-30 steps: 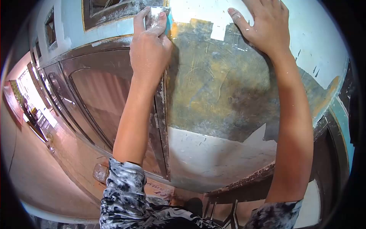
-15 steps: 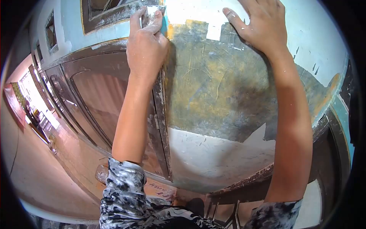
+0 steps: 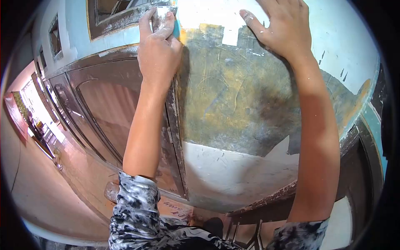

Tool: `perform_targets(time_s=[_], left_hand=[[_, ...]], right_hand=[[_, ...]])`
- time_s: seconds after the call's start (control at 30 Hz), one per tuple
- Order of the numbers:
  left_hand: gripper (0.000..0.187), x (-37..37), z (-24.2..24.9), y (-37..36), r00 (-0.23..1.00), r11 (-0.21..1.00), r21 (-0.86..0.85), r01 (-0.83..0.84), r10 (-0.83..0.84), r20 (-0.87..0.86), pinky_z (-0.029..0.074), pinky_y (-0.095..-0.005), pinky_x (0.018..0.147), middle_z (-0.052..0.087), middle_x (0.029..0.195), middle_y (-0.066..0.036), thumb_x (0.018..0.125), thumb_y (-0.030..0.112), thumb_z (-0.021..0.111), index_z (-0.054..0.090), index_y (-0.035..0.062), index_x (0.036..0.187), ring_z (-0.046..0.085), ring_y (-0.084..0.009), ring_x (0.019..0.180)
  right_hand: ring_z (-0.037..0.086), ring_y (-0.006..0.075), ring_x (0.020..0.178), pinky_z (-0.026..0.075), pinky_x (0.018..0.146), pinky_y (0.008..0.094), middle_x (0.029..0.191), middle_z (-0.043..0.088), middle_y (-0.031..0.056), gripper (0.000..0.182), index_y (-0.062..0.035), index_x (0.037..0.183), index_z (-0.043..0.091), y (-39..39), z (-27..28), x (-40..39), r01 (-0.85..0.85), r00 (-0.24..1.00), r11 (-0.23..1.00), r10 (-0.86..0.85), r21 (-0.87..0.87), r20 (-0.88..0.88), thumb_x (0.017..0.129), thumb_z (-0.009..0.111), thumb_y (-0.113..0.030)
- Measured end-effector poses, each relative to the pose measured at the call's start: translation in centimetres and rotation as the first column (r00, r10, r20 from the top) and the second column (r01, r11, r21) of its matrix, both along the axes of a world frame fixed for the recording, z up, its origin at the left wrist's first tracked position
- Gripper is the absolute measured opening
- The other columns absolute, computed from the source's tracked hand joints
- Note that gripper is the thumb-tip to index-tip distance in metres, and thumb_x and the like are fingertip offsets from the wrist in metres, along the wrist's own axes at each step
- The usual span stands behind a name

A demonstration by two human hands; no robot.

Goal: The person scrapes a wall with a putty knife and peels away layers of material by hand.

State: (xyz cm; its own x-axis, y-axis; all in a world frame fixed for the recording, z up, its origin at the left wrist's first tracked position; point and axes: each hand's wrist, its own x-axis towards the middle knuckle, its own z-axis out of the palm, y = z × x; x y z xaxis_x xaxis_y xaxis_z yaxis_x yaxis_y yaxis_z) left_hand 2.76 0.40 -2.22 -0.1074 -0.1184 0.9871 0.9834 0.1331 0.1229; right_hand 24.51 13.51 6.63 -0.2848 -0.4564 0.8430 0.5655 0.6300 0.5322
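Observation:
My left hand (image 3: 159, 54) is closed on a small flat putty scraper (image 3: 161, 18), its face smeared with white. It is held up near the wall, beside the corner of a dark window frame; the handle, if any, is hidden by my fingers. White powder coats my fingertips. My right hand (image 3: 287, 31) rests open with fingers spread on the white upper part of the wall (image 3: 208, 12), its fingertips cut off by the top edge. Between and below both hands lies a bare patch (image 3: 233, 96) of mottled grey and ochre, with white coating above and below it.
A brown wooden door (image 3: 108, 100) is on the left, below the window frame (image 3: 121, 21). Chair-like dark bars (image 3: 252, 235) stand low near my body. A clear container (image 3: 111, 191) sits on the floor at left. Another dark frame (image 3: 362, 166) borders the wall at right.
The whole view has shifted slightly, so the wall patch sits a little lower and further left. Both hands keep nearly the same places, the left still gripping the putty scraper.

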Motion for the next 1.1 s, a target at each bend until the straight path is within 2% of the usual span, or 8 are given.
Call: perform_targets(time_s=[0.17, 0.23, 0.37, 0.63, 0.87, 0.93, 1.03, 1.1], left_hand=[[0.038, -0.7, 0.5, 0.3, 0.999, 0.999, 0.010, 0.033, -0.032, -0.015, 0.048, -0.0416, 0.106, 0.056, 0.145, -0.019, 0.094, 0.007, 0.061, 0.075, 0.0161, 0.128, 0.060, -0.0384, 0.127], [0.035, -1.0, 0.8, 0.3, 0.995, 0.999, 0.028, -0.031, 0.034, -0.097, 0.048, -0.0409, 0.105, 0.056, 0.145, -0.019, 0.096, 0.009, 0.061, 0.075, 0.0148, 0.127, 0.061, -0.0380, 0.126], [0.035, -0.5, 1.2, 0.2, 0.999, 1.000, 0.018, 0.018, -0.017, -0.038, 0.048, -0.0407, 0.105, 0.057, 0.144, -0.020, 0.096, 0.010, 0.061, 0.075, 0.0145, 0.127, 0.061, -0.0380, 0.125], [0.033, -1.1, 2.7, -0.1, 0.995, 1.000, 0.008, -0.028, 0.029, -0.098, 0.049, -0.0415, 0.103, 0.058, 0.143, -0.020, 0.094, 0.010, 0.061, 0.077, 0.0101, 0.122, 0.062, -0.0379, 0.123], [0.034, 0.2, 3.5, -0.6, 0.999, 1.000, -0.010, -0.013, 0.013, -0.042, 0.049, -0.0400, 0.103, 0.060, 0.143, -0.017, 0.095, 0.008, 0.060, 0.077, 0.0120, 0.124, 0.064, -0.0355, 0.122], [0.032, 1.5, 4.1, -1.3, 0.991, 0.990, -0.040, 0.135, -0.134, 0.032, 0.042, -0.0446, 0.110, 0.057, 0.141, -0.026, 0.093, 0.014, 0.066, 0.073, 0.0007, 0.121, 0.057, -0.0433, 0.129], [0.024, 1.2, 4.3, -1.0, 0.996, 1.000, -0.009, 0.018, -0.019, -0.085, 0.047, -0.0403, 0.104, 0.058, 0.134, -0.031, 0.098, 0.005, 0.059, 0.074, -0.0050, 0.113, 0.061, -0.0452, 0.120], [0.024, 0.5, 4.4, -0.5, 0.996, 1.000, 0.011, 0.023, -0.022, -0.092, 0.046, -0.0407, 0.104, 0.058, 0.134, -0.030, 0.098, 0.006, 0.059, 0.073, -0.0054, 0.114, 0.061, -0.0444, 0.120]], right_hand=[[0.041, 0.0353, 0.143, 0.030, 0.118, 0.0519, 0.151, 0.053, 0.0129, 0.051, -0.0100, 0.128, 0.069, -0.3, 0.0, 0.2, 0.029, 0.999, 0.999, -0.028, -0.014, 0.016, 0.086, 0.071, -0.038], [0.041, 0.0354, 0.143, 0.030, 0.118, 0.0518, 0.150, 0.053, 0.0129, 0.051, -0.0099, 0.128, 0.069, -0.1, 0.0, 0.1, 0.017, 1.000, 1.000, -0.017, -0.018, 0.014, 0.086, 0.071, -0.038], [0.041, 0.0352, 0.143, 0.030, 0.118, 0.0513, 0.150, 0.053, 0.0130, 0.051, -0.0100, 0.128, 0.069, -0.1, 0.0, 0.1, 0.009, 1.000, 1.000, -0.009, 0.012, 0.003, 0.085, 0.072, -0.037], [0.041, 0.0345, 0.143, 0.030, 0.118, 0.0512, 0.151, 0.053, 0.0121, 0.052, -0.0098, 0.129, 0.069, -0.1, 0.0, 0.2, 0.014, 1.000, 1.000, -0.014, 0.013, 0.013, 0.085, 0.073, -0.038], [0.039, 0.0341, 0.144, 0.029, 0.119, 0.0513, 0.152, 0.051, 0.0114, 0.053, -0.0107, 0.130, 0.069, -0.1, 0.0, 0.0, -0.006, 1.000, 0.999, 0.006, -0.046, 0.003, 0.085, 0.073, -0.039], [0.039, 0.0342, 0.145, 0.029, 0.120, 0.0515, 0.153, 0.051, 0.0111, 0.054, -0.0109, 0.131, 0.069, -0.3, 0.0, 0.2, 0.035, 0.999, 0.998, -0.034, -0.048, 0.022, 0.085, 0.073, -0.039], [0.039, 0.0344, 0.145, 0.029, 0.120, 0.0516, 0.154, 0.051, 0.0111, 0.054, -0.0108, 0.131, 0.068, 0.2, 0.0, 0.0, 0.038, 0.999, 0.999, -0.038, -0.015, 0.006, 0.085, 0.072, -0.039], [0.039, 0.0346, 0.145, 0.029, 0.120, 0.0517, 0.154, 0.051, 0.0112, 0.054, -0.0107, 0.131, 0.069, 0.0, -0.1, 0.1, 0.011, 1.000, 1.000, -0.011, -0.026, 0.010, 0.085, 0.072, -0.039]])
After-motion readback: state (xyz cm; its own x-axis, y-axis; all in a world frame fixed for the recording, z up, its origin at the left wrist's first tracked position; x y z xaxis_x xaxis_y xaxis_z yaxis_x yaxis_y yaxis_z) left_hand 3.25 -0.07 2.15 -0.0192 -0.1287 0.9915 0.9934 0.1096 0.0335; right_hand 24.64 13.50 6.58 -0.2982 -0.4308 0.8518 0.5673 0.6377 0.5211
